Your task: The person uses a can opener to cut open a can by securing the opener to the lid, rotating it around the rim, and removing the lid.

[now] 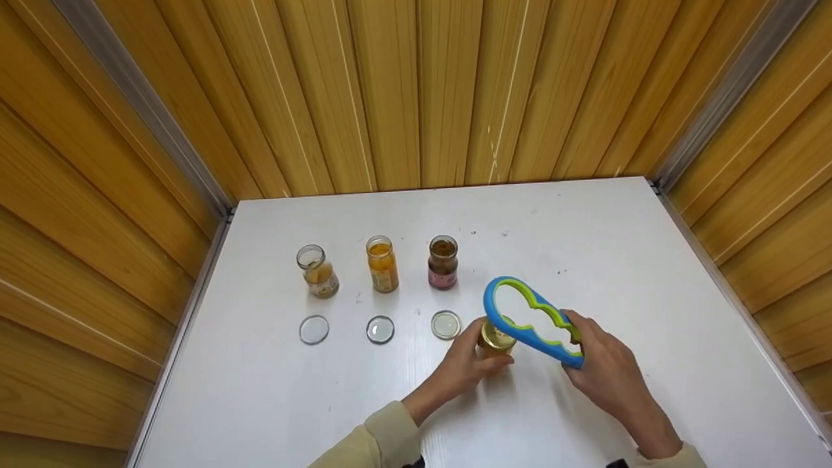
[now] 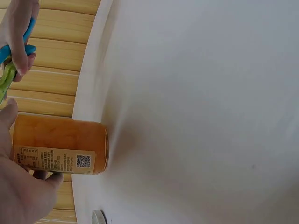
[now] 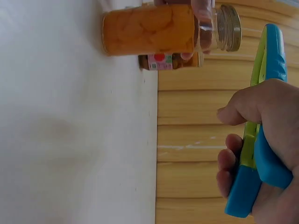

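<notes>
My left hand [image 1: 465, 364] grips a glass jar of orange fruit pieces [image 2: 60, 135] round its upper part. The jar stands upright on the table with its gold lid [image 3: 230, 28] on. In my right hand [image 1: 608, 361] is a blue and green jar opener [image 1: 536, 322], held by its handle end. Its loop hangs over the gold lid in the head view; the right wrist view shows a gap between opener and lid. Behind stand three lidless jars: one with pale contents [image 1: 320, 279], one orange [image 1: 383, 266], one brown with a pink label [image 1: 443, 266].
Three loose lids lie on the white table [image 1: 292, 403] in front of the lidless jars: a left lid [image 1: 314, 329], a middle lid [image 1: 380, 329] and a right lid [image 1: 446, 324], close to my left hand. Wood-patterned walls [image 1: 416, 97] enclose the table at the back and sides.
</notes>
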A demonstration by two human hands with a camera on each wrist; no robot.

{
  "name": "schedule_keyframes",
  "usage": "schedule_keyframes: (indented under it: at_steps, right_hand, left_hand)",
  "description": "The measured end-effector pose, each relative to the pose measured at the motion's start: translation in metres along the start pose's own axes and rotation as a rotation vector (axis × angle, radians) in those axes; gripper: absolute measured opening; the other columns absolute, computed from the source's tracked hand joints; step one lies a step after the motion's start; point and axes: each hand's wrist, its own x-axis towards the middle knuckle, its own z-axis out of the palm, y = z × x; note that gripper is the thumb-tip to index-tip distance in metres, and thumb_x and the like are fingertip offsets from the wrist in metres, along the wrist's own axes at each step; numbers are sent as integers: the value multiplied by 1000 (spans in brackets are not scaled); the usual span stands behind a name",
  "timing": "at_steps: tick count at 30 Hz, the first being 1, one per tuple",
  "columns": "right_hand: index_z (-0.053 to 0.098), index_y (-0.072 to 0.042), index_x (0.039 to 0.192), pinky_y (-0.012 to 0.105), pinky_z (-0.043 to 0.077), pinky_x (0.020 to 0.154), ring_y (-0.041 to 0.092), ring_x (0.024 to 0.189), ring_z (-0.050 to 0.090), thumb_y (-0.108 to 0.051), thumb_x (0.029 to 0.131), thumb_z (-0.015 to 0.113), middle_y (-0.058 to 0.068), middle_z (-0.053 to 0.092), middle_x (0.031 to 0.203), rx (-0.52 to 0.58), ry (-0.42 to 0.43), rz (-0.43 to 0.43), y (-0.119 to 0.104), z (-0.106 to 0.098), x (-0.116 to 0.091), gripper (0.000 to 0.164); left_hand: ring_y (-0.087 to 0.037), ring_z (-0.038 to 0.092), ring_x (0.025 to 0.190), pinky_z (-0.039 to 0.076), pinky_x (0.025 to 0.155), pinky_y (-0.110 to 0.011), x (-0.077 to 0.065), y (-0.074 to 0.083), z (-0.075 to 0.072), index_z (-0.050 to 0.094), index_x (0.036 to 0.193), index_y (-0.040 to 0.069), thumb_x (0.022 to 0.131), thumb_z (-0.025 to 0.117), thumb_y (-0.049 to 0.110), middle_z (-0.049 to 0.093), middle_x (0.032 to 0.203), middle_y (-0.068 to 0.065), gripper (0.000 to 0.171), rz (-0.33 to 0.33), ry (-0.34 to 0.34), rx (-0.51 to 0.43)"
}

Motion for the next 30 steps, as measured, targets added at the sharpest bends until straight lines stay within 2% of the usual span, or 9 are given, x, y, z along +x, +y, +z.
schedule_keyframes:
  at_steps: [4, 9, 12, 14, 19, 24, 30]
  right_hand:
    - [52, -3, 141, 45, 55, 71, 27, 84, 66, 0, 71, 90, 15, 68, 110, -25, -54, 16, -19, 4, 3, 80]
    - [53, -4, 141, 43, 53, 70, 27, 84, 66, -2, 68, 92, 14, 67, 109, -54, -83, 21, -36, 5, 6, 82]
    - [55, -3, 139, 43, 54, 69, 29, 84, 68, 0, 65, 93, 15, 68, 106, -66, -56, -2, -42, 7, 7, 83]
    - [56, -2, 137, 45, 55, 68, 30, 84, 69, 1, 63, 93, 16, 68, 104, -75, -31, -25, -46, 9, 7, 83]
    - [59, -1, 133, 43, 53, 65, 29, 80, 68, 3, 59, 94, 17, 68, 100, -110, 14, -63, -54, 14, 7, 82]
    - [60, -1, 132, 43, 52, 63, 30, 77, 66, 1, 59, 94, 16, 66, 96, -153, 6, -60, -61, 17, 7, 81]
    - [60, 0, 131, 47, 54, 65, 32, 79, 68, 0, 60, 95, 17, 65, 95, -179, -29, -42, -68, 19, 6, 79]
  left_hand:
    - [-6, 58, 112, 49, 101, -30, -5, -1, 6, 51, 139, 30, 91, 82, 24, 60, 125, 16, 58, 6, 61, -37]
    - [-7, 58, 105, 50, 93, -28, -12, 1, 12, 50, 140, 30, 90, 83, 26, 59, 123, 15, 59, -1, 138, -39]
    - [-6, 58, 108, 50, 95, -29, -15, 2, 15, 47, 143, 31, 90, 82, 32, 58, 127, 17, 63, 2, 174, -22]
    - [-5, 57, 116, 49, 102, -31, -16, 2, 17, 46, 143, 32, 91, 81, 36, 58, 131, 18, 63, 27, 192, -12]
    - [-7, 52, 132, 38, 116, -40, -18, 2, 20, 52, 141, 30, 94, 78, 35, 59, 135, 17, 55, 66, 232, -4]
    - [-7, 51, 134, 36, 118, -37, -19, 3, 23, 54, 142, 26, 91, 81, 27, 59, 136, 17, 58, 38, 272, -8]
    - [-9, 56, 129, 40, 114, -34, -21, 2, 26, 58, 139, 23, 90, 82, 22, 63, 133, 13, 56, 99, 283, -29]
